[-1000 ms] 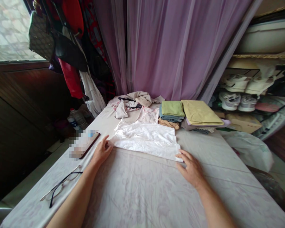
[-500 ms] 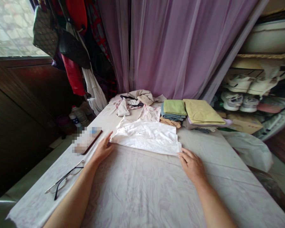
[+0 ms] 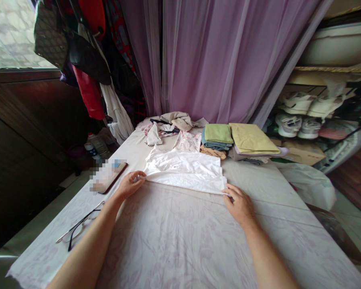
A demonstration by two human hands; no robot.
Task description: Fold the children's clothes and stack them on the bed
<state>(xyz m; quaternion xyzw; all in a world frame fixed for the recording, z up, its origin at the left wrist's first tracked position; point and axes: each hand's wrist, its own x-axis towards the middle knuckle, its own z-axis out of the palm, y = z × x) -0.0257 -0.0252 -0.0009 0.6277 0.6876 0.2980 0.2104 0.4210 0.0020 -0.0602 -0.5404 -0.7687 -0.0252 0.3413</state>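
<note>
Mid-frame, white garment [image 3: 185, 170] looks light, limp; best held by lower corners, which left hand [image 3: 128, 185] and right hand [image 3: 240, 204] pinch, nearly closed.

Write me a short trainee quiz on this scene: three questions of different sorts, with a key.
1. True or false: the left hand and the right hand are at opposite near corners of the white garment.
2. Fill in the blank: as seen by the wearer, the folded green cloth lies to the ____ of the folded yellow cloth.
3. Short answer: what lies on the patterned sheet, just beside the left forearm?

Key: 1. True. 2. Left. 3. A pair of glasses.
</note>
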